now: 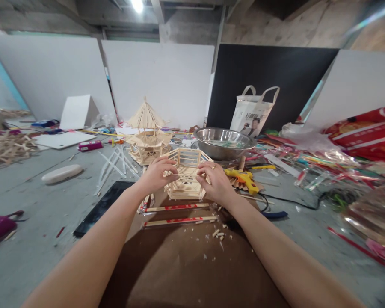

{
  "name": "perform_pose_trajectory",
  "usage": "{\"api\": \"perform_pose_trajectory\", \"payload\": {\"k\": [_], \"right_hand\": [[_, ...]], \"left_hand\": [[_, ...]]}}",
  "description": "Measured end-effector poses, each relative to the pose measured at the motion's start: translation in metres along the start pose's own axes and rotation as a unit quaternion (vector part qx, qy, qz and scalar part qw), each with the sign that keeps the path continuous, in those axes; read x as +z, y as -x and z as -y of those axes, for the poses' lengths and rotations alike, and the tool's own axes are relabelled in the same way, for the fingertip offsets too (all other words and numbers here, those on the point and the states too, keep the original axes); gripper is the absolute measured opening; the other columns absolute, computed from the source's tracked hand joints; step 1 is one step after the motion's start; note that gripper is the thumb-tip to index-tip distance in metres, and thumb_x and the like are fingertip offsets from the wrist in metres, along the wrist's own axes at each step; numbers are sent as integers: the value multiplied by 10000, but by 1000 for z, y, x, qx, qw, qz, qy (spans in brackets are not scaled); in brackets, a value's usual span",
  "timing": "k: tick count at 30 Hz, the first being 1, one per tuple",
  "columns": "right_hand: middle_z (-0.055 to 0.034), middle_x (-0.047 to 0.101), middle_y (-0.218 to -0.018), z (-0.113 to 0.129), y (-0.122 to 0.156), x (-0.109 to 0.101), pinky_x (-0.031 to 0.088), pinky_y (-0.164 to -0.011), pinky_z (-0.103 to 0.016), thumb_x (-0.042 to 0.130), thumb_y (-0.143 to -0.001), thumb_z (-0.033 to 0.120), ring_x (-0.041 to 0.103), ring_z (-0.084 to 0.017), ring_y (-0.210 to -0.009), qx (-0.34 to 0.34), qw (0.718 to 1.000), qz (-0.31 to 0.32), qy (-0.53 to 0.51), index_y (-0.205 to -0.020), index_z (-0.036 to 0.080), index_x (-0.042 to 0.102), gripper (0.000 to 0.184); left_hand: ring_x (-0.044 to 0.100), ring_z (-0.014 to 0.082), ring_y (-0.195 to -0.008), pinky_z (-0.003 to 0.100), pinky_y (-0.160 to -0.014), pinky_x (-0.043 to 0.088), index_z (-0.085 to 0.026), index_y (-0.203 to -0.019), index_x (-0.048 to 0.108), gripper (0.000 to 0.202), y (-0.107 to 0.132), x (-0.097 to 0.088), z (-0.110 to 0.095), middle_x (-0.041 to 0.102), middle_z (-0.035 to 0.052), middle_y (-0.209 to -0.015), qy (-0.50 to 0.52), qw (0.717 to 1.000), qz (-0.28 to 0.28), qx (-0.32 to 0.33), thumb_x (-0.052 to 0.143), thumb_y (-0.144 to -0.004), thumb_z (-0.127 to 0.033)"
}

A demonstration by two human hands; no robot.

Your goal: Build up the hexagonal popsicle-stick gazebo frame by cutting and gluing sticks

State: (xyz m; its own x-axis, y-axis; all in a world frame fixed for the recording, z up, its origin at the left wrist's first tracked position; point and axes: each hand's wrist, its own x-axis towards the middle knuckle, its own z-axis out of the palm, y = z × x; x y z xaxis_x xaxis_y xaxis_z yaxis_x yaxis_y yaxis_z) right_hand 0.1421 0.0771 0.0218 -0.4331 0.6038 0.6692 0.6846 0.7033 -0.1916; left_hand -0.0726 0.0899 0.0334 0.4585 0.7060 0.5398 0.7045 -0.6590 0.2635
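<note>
A low, many-sided frame of pale wooden sticks (pixel 186 194) stands at the far end of a brown board (pixel 186 265). My left hand (pixel 156 174) is at its left side, thumb and fingers pinched together. Opposite it, my right hand (pixel 216 183) pinches at the right side. Between the fingertips runs a thin wooden stick (pixel 188 175), level across the near side of the frame; whether it touches the frame is unclear. Two chopsticks in red-printed wrappers (pixel 179 208) lie in front, with small cut stick pieces (pixel 218 234) to their right.
Behind stands a stick pavilion (pixel 146 117) with a pointed roof. A yellow glue gun (pixel 244 179) with a black cord lies right, near a steel basin (pixel 223 145) and a white bag (pixel 252 113). Left are a dark tablet-like slab (pixel 99 207) and clear glue sticks (pixel 115 164).
</note>
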Motion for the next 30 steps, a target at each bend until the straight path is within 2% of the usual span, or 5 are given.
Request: {"api": "perform_pose_trajectory", "payload": {"k": [12, 30], "right_hand": [[-78, 580, -951, 0, 0, -1, 348, -868, -373, 470, -772, 228, 467, -193, -991, -7, 1000, -10, -8, -761, 188, 523, 68], [-71, 579, -933, 0, 1, -1, 348, -871, -353, 459, -778, 216, 470, -183, -967, -17, 1000, -12, -4, -755, 186, 512, 65]], "left_hand": [[479, 175, -1003, 362, -908, 335, -199, -693, 622, 149, -1, 0, -1, 606, 39, -978, 17, 1000, -5, -20, 570, -690, -339], [474, 167, -996, 345, -895, 341, -190, -709, 615, 158, 0, 2, 1, 610, 42, -975, 14, 1000, -23, -6, 588, -681, -342]]}}
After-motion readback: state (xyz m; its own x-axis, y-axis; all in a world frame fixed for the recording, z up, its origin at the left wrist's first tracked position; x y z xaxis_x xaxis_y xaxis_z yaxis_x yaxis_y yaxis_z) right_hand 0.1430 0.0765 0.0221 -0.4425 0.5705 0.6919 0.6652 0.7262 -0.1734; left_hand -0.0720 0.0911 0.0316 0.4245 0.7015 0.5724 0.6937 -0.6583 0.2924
